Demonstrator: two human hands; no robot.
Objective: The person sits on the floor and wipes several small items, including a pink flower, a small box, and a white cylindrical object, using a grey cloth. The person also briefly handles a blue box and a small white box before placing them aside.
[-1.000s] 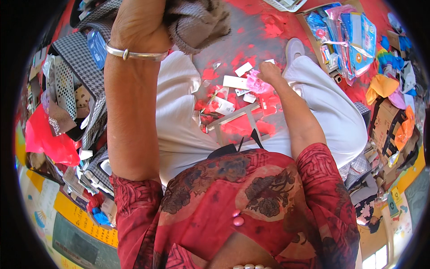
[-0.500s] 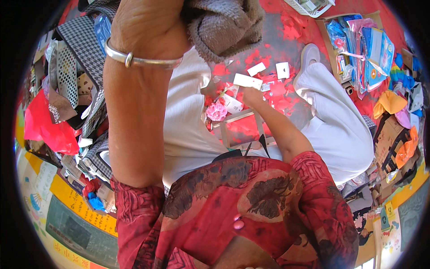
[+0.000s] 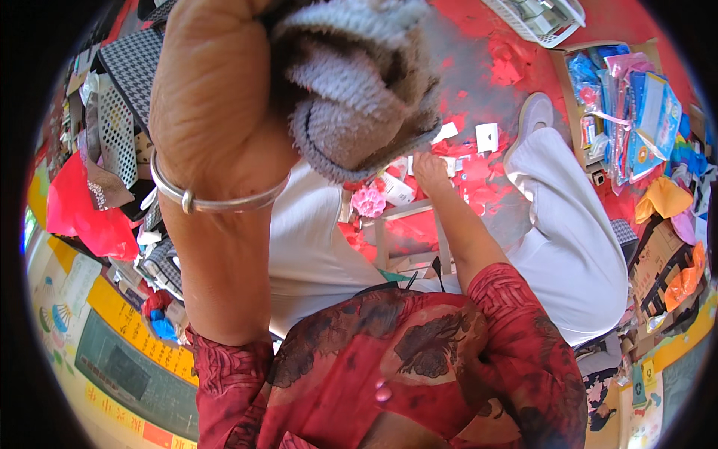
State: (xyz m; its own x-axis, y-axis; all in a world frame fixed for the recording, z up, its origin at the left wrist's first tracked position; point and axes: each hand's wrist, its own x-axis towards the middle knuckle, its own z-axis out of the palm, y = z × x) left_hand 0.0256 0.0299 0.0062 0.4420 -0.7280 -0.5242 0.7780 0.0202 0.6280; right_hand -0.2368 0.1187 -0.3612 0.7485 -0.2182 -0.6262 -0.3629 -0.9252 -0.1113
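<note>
My left hand (image 3: 224, 82) is raised close to the camera, a silver bangle on its forearm. It is closed on a thick, folded grey-brown towel (image 3: 348, 123), which hides its fingers. Farther down, my right hand (image 3: 431, 172) reaches between my legs with its fingers curled at a white card (image 3: 450, 163), partly covered by the hand. Another white card (image 3: 487, 138) lies on the floor to the right of it. A white tag-like card (image 3: 398, 190) and a pink flower (image 3: 369, 200) are to the left of that hand.
A pale stool-like frame (image 3: 407, 210) stands between my legs. At the right is a carton (image 3: 572, 101) of plastic-wrapped packets. A white basket (image 3: 565, 31) stands at the far right. Bags, including a red one (image 3: 90, 213), and a checked box (image 3: 134, 63) crowd the left.
My left hand and the towel have come down in the view, and the towel now covers part of the cards. My right hand stays by the cards. The whole view has shifted slightly.
</note>
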